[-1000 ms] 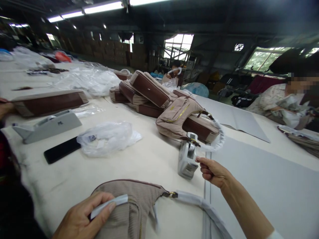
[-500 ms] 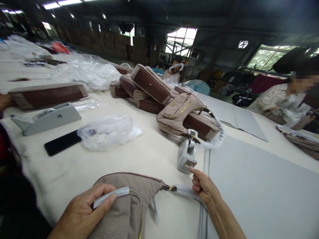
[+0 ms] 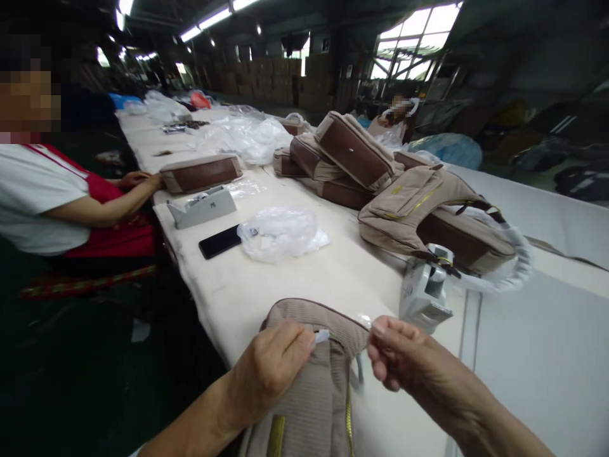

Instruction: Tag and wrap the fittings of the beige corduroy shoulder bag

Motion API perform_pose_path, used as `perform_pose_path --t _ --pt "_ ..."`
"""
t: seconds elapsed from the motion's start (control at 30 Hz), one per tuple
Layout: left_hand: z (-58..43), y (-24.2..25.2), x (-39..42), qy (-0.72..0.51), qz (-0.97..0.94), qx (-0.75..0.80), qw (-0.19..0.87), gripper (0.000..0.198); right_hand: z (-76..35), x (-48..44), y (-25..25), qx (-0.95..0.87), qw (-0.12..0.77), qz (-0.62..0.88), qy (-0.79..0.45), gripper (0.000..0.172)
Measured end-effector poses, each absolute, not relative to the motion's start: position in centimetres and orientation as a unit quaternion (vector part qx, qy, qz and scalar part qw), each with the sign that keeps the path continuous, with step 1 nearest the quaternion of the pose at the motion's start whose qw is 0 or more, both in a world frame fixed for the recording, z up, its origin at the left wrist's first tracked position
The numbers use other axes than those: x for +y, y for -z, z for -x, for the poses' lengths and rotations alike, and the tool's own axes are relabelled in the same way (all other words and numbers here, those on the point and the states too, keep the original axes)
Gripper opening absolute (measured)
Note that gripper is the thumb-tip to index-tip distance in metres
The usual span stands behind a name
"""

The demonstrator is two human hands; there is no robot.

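A taupe fabric bag point(image 3: 314, 393) lies at the near table edge. My left hand point(image 3: 271, 368) rests on its top, fingers closed on the end of a white paper strip point(image 3: 322, 335). My right hand point(image 3: 404, 362) is just right of it, fingers pinched on a small clear piece of tape point(image 3: 365, 319) above the bag's rim. A grey tape dispenser point(image 3: 423, 295) stands right behind my right hand.
A pile of tan-and-brown bags point(image 3: 380, 178) fills the table's middle, one with a white-wrapped strap point(image 3: 514, 266). A clear plastic bag point(image 3: 280, 233), black phone point(image 3: 219, 241) and second dispenser point(image 3: 202, 206) lie left. A person in red and white sits at left holding a bag point(image 3: 202, 172).
My view swung left and down. My right hand left the dispenser and came to the bag's top with a bit of tape; my left hand slid along the strip toward it.
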State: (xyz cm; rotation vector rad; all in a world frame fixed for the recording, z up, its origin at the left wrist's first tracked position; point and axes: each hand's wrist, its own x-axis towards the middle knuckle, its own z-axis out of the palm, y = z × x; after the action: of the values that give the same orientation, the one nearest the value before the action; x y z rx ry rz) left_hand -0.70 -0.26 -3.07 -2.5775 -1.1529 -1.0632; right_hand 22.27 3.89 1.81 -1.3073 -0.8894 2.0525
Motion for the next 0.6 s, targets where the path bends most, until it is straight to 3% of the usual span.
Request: perform_pose_path --t 0.13,0.33,0.6 --pt "0.4 3.4 -0.3 0.371 0.852 -0.360 0.078 0.014 -18.1 4.2 -1.8 -0.325 0.204 0.476 -0.791 0.042" --pt "0.3 3.9 -0.4 0.381 0.851 -0.348 0.104 0.013 -16.7 4.8 -0.8 -0.333 0.138 0.515 -0.778 0.021" --pt "0.4 4.8 -0.2 0.392 0.848 -0.335 0.120 0.013 -15.5 5.2 -1.4 -0.351 0.046 0.596 -0.721 0.021"
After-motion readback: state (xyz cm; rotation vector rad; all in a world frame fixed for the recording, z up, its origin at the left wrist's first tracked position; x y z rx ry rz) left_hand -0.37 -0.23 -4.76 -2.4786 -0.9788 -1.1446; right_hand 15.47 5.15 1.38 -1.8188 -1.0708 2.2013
